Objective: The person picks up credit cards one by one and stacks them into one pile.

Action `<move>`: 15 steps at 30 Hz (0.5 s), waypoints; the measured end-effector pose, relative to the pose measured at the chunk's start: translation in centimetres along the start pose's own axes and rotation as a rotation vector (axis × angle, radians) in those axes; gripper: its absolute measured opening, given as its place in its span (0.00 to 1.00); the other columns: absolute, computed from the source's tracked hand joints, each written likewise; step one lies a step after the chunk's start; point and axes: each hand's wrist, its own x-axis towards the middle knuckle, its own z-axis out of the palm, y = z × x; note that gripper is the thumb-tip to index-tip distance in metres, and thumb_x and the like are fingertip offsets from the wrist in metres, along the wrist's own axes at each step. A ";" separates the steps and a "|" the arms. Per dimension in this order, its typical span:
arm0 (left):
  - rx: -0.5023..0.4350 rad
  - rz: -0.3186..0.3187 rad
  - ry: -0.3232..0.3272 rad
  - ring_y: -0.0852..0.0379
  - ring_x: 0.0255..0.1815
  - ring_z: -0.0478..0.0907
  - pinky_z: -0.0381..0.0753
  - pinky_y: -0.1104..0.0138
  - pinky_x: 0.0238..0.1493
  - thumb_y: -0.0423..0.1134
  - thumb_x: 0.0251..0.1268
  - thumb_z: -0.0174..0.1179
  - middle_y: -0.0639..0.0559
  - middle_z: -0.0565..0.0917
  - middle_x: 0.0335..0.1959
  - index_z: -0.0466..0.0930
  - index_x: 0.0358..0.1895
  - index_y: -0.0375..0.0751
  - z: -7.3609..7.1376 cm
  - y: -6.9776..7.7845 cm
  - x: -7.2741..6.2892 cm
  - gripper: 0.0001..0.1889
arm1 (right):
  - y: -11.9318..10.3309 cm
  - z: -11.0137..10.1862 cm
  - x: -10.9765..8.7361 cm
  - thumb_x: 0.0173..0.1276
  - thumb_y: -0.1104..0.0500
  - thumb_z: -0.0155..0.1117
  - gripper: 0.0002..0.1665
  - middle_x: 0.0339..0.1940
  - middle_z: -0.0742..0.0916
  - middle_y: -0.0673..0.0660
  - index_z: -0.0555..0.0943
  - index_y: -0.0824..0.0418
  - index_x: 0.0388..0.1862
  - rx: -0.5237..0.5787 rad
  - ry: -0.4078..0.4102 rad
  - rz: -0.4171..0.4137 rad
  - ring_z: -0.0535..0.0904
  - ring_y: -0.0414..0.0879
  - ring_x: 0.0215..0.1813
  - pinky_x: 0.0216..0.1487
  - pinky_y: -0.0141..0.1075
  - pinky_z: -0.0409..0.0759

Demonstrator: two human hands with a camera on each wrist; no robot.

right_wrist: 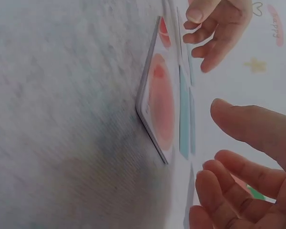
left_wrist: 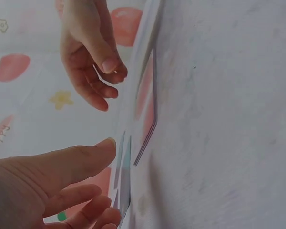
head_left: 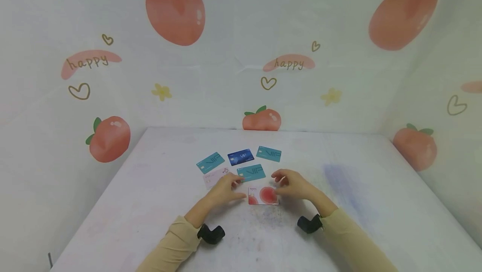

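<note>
A small stack of cards (head_left: 262,196), white with pink-red circles on its top card, lies flat on the table between the two hands. In the right wrist view, layered edges show along this stack (right_wrist: 157,100). My left hand (head_left: 225,190) hovers at its left side, thumb and fingers spread apart with nothing between them. On the other side, my right hand (head_left: 295,184) has its thumb near the stack's right edge and its fingers loosely bent. Just beyond lie a teal VIP card (head_left: 251,173) and a pale pink card (head_left: 215,176), the latter partly hidden by the left hand.
Farther back on the white table (head_left: 162,205) lie a dark blue VIP card (head_left: 241,157), a teal card (head_left: 210,162) to its left and another teal card (head_left: 269,153) to its right. A fruit-printed cloth (head_left: 226,88) hangs behind. Black devices sit at both wrists.
</note>
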 end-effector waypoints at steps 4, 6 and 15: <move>-0.011 -0.015 0.020 0.54 0.42 0.73 0.76 0.66 0.45 0.39 0.52 0.68 0.44 0.78 0.45 0.75 0.57 0.35 -0.6 0.1 0.1 0.27 | 0.0 -0.4 0.6 0.55 0.57 0.70 0.26 0.43 0.82 0.59 0.76 0.65 0.52 0.004 -0.008 -0.050 0.75 0.45 0.41 0.44 0.37 0.80; -0.014 -0.023 0.031 0.54 0.42 0.73 0.76 0.67 0.44 0.39 0.52 0.68 0.44 0.79 0.45 0.75 0.57 0.36 -0.8 0.0 0.2 0.27 | 0.0 -0.6 0.9 0.55 0.58 0.70 0.26 0.43 0.82 0.60 0.76 0.65 0.51 0.004 -0.010 -0.057 0.75 0.45 0.40 0.43 0.36 0.80; -0.041 -0.051 0.073 0.55 0.40 0.73 0.78 0.65 0.44 0.36 0.51 0.68 0.44 0.80 0.43 0.76 0.56 0.34 -1.7 -0.1 0.9 0.26 | -0.3 -1.3 2.5 0.57 0.58 0.69 0.25 0.43 0.82 0.60 0.76 0.66 0.52 0.011 -0.031 -0.072 0.77 0.46 0.41 0.43 0.36 0.81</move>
